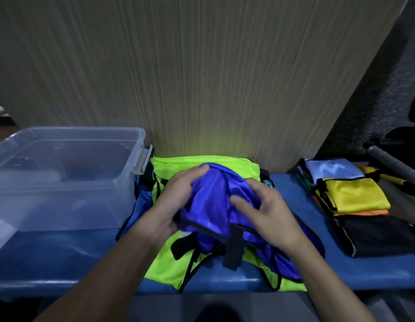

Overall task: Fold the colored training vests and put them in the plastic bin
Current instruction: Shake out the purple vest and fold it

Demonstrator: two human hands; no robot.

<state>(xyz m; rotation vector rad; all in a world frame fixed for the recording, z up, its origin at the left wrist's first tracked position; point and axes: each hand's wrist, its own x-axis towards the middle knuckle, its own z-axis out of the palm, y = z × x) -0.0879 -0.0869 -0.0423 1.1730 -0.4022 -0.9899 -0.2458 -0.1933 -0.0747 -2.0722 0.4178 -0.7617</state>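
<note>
hands: 2, both on the blue vest (215, 201)
left hand (176, 198): fingers curled over the vest's left side, gripping the bunched cloth
right hand (267, 210): thumb and fingers half spread, pressing the vest's right side; firm pinch or not, cannot tell
blue vest: 1, crumpled, black trim, lying on the neon yellow vest (225, 163) at bench centre
neon yellow vest: 1, spread flat on the blue bench (294, 189)
plastic bin (62, 177): 1, clear, lid off, left of the vests
folded stack (355, 198): right side, yellow on top, orange and black under, a light blue one behind; about 4
</note>
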